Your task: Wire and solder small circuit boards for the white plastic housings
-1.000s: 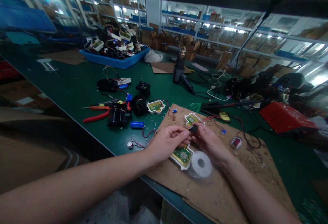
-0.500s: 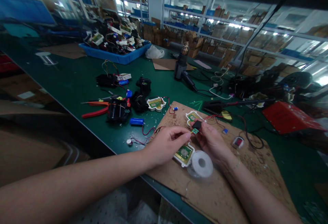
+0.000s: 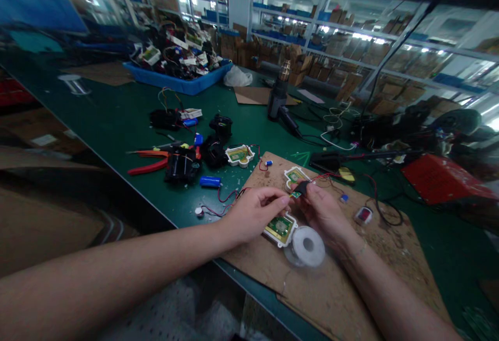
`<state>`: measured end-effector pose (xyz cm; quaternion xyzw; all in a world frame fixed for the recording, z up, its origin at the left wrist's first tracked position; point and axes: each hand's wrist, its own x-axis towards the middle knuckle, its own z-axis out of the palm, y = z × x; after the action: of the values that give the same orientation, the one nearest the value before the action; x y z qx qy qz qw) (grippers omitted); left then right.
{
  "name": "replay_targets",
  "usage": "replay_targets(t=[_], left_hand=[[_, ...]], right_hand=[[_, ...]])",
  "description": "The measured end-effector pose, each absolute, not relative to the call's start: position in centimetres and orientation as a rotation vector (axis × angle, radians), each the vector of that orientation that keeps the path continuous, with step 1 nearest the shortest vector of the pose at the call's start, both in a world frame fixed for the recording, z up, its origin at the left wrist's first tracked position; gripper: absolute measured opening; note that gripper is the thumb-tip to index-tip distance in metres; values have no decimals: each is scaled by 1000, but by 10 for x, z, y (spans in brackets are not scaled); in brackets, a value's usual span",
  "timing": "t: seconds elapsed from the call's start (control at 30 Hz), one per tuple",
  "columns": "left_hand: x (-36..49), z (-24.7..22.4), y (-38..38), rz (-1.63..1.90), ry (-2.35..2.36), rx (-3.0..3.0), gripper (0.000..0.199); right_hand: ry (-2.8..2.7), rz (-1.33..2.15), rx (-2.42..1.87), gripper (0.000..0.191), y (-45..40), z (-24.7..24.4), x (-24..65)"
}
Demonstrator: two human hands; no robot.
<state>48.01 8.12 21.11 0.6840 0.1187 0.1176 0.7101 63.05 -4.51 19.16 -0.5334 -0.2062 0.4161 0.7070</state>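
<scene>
Over the brown work board, my left hand (image 3: 259, 213) pinches a small green circuit board (image 3: 296, 195) at its left end, thumb against forefinger. My right hand (image 3: 325, 211) is closed on a flat, bendable black piece (image 3: 301, 187) that lies against the top of the circuit board and covers part of it. Whether the piece is tape or foam I cannot tell. Below the hands lies a white-framed green board (image 3: 281, 228), partly hidden by my left fingers. Touching its right side is a spool of pale wire (image 3: 307, 247). Another white-framed board (image 3: 295, 175) sits just behind my fingertips.
Left on the green table are red-handled pliers (image 3: 150, 167), black housings (image 3: 183, 164) and a blue battery cell (image 3: 210, 181). A heat gun (image 3: 278, 94) stands behind. A blue tray (image 3: 175, 83) heaped with parts is at back left, a red box (image 3: 444, 179) at right.
The black piece has tipped down over the small circuit board, so less of the green shows. Both hands stay in nearly the same place; the view has shifted slightly.
</scene>
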Motion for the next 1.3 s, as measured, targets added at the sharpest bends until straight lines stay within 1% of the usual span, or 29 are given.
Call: replay_targets(t=[0.43,0.57,0.83,0.97,1.13,1.3], left_hand=[[482,212,81,263,300,1491,16],[480,209,84,313,326,1555,31],[478,210,87,448,352,1739,30],[480,208,84,430,308,1713,38],[479,205,77,398,292,1686,45],[474,216,80,432,333,1810,51]], right_hand=[[-548,968,-1222,38,-47,188,630],[-579,987,-1261,39,-49,191,628],[-622,1020,-1297,41,-52,193,629],[-664,1029,-1308,43,-53,196,632],[-724,1004,-1350,37,-56,199,631],[-774,973,-1398,37,-57,198,628]])
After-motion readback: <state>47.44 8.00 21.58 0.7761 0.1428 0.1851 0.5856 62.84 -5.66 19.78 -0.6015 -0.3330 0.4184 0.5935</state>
